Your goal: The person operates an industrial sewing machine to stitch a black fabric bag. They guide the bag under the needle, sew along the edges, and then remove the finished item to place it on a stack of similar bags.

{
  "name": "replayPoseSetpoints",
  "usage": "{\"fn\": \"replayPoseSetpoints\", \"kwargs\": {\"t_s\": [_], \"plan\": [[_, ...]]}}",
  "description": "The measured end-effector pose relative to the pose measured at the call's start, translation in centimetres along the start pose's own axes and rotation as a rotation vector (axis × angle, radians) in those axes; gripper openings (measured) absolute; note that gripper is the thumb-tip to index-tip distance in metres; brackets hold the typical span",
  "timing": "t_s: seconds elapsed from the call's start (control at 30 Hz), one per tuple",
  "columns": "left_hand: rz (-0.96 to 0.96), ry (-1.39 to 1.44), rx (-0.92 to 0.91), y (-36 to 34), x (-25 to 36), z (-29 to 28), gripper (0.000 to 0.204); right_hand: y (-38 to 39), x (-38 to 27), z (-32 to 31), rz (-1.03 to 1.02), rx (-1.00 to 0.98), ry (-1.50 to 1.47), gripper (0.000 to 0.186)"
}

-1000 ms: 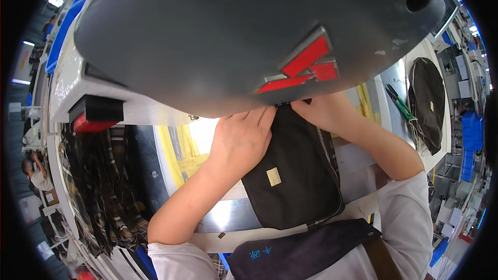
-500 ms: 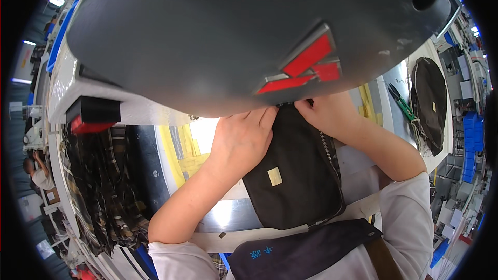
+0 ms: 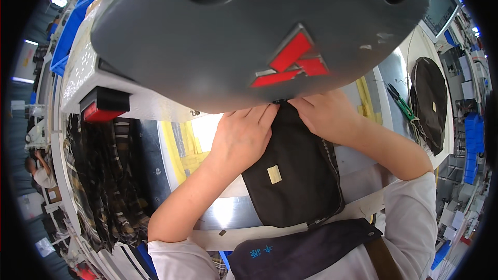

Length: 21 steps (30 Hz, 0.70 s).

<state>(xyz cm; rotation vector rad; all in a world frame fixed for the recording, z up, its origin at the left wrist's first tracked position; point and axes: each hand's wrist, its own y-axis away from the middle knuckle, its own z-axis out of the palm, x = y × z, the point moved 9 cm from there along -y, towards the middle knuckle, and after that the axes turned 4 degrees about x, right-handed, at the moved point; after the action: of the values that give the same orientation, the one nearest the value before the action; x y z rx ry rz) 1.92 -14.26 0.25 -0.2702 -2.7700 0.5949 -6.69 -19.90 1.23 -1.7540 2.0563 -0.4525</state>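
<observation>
A black fabric piece [image 3: 290,176] with a zipper along its right edge and a small pale patch lies under a grey sewing machine head [image 3: 207,46] bearing a red emblem. My left hand [image 3: 244,135] rests on the fabric's upper left, fingers laid along it and pointing at the machine's underside. My right hand [image 3: 327,116] grips the upper right of the same piece, its fingers bent at the edge. The stitching spot and some fingertips are hidden by the machine head.
Dark plaid cloth [image 3: 104,181] hangs at the left, below a red-and-black block [image 3: 106,102]. Green-handled scissors [image 3: 402,103] and another black piece [image 3: 430,109] lie at the right. Blue trays [image 3: 70,36] and a screen [image 3: 436,5] stand behind. A co-worker [image 3: 42,168] sits far left.
The machine head and its surroundings sit slightly differently in the picture, with more of the screen showing. My right hand's fingers have shifted slightly; both hands remain at the fabric.
</observation>
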Motion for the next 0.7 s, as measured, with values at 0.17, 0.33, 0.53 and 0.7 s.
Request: {"fn": "replayPoseSetpoints", "kwargs": {"t_s": [0.17,0.33,0.53,0.7], "plan": [[0.035,-0.015,-0.046,-0.27,0.17,0.07,0.041,0.23,-0.52,0.29,-0.059,0.005,0.038,0.033],[0.026,-0.005,-0.052,-0.40,-0.01,0.23,0.041,0.43,-0.85,0.50,-0.114,-0.035,0.075,0.035],[0.020,0.004,-0.010,-0.16,-0.18,0.12,0.039,0.32,-0.95,0.50,-0.157,-0.051,0.081,0.036],[0.007,0.011,0.003,0.00,-0.47,0.00,0.039,0.29,-0.90,0.42,-0.174,-0.059,0.069,0.037]]}}
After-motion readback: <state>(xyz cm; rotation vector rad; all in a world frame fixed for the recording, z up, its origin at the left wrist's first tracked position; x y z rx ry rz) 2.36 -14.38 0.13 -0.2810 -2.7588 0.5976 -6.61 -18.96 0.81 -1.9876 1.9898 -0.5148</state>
